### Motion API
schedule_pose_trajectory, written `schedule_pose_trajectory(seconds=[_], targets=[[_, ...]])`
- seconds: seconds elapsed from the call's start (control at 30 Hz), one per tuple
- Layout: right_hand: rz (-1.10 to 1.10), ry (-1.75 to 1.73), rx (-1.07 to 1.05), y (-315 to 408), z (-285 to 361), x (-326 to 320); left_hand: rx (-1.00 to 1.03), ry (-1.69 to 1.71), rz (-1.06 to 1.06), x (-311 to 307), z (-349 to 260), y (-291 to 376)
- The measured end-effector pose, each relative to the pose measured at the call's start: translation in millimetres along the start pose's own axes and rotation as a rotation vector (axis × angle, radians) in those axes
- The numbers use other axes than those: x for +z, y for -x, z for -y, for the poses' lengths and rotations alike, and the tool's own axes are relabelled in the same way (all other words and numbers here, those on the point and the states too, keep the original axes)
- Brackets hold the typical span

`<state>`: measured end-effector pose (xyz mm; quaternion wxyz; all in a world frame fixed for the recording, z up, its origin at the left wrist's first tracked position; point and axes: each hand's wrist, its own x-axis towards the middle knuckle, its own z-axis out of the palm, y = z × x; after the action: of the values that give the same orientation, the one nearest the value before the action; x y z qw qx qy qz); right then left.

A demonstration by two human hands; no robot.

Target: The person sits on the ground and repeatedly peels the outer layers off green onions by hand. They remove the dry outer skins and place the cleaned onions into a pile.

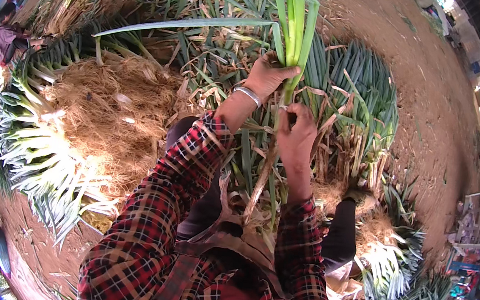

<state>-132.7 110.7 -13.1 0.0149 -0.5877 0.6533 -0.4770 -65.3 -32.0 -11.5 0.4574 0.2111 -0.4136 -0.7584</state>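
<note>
My left hand point(269, 76), with a metal bangle on its wrist, is closed around the stalk of a long green onion point(294, 44). Its bright green leaves rise away from me, and one long leaf bends out to the left. Just below, my right hand point(299, 128) pinches at the lower stalk, where a small white bit shows by the fingertips. A brown, withered strip point(261, 182) hangs down from there towards my lap; whether it is a peeled leaf or the stalk's lower end, I cannot tell.
A ring of trimmed onions point(54, 163), roots inward point(111, 102), lies at left. Untrimmed onions point(360, 88) stand at right beside my foot point(360, 196). Loose leaves point(218, 35) cover the ground ahead. A smaller bundle point(388, 262) lies lower right. Another person point(6, 38) sits far left.
</note>
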Motion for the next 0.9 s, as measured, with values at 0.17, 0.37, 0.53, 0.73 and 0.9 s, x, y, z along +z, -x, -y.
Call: schedule_pose_trajectory(seconds=[0.17,0.37,0.53,0.73,0.9], targets=[[0.079,-0.031,-0.254,29.3,57.8,-24.4,-0.022,-0.034,-0.100,-21.4,-5.5,-6.1],[-0.181,-1.223,0.630,16.7,25.1,-17.6,-0.069,0.177,-0.098,-9.7,7.4,-7.0],[0.100,-0.846,0.710,47.0,-15.0,11.8,-0.252,0.289,-0.113,-0.1,11.2,-6.5],[0.783,-0.308,0.754,163.3,19.6,-51.3,-0.160,0.142,-0.357,-34.1,-23.8,-30.8],[0.831,-0.326,0.922,251.3,-35.7,-114.3,-0.075,0.307,-0.230,-36.7,-36.1,-40.2]])
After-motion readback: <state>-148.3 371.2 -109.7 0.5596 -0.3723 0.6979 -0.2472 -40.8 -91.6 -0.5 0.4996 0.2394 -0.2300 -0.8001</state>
